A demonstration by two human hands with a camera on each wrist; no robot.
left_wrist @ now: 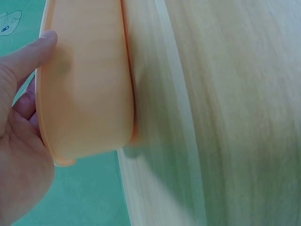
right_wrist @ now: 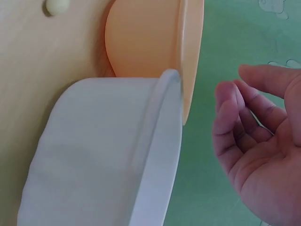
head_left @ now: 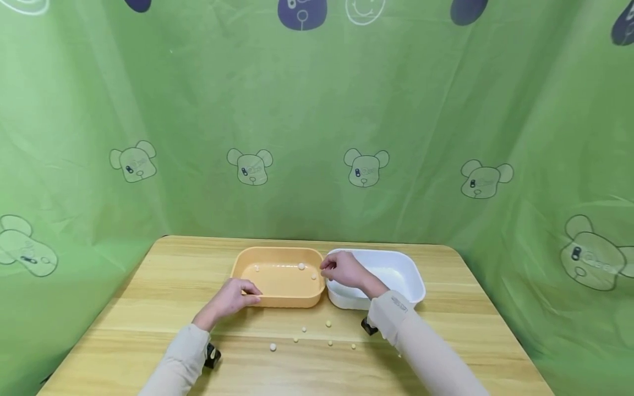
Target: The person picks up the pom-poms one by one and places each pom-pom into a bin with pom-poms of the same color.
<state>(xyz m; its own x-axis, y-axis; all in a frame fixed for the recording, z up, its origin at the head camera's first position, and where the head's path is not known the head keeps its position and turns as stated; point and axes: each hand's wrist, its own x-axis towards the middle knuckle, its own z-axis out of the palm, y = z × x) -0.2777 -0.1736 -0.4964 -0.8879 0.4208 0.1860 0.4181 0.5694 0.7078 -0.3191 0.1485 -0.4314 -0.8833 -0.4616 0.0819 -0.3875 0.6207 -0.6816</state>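
Observation:
My left hand (head_left: pixel 229 301) pinches the near rim of the orange basin (head_left: pixel 292 302), thumb on the outer wall and fingers inside, as the left wrist view shows. A few small pale balls lie in the basin, among them a white ball (head_left: pixel 301 266). Over the place where the two basins meet, my right hand (head_left: pixel 343 269) hovers above the rims. Its fingers (right_wrist: pixel 226 110) bend loosely, the thumb stands apart from them, and no object shows between them. Below that hand is the white basin (head_left: pixel 413 280), partly hidden by the hand and forearm.
Several small balls lie scattered on the wooden table (head_left: pixel 163 308) in front of the basins, including a larger white ball (head_left: pixel 273 347) and a yellowish ball (head_left: pixel 328 324). A green curtain (head_left: pixel 307 214) encloses the table's back and sides.

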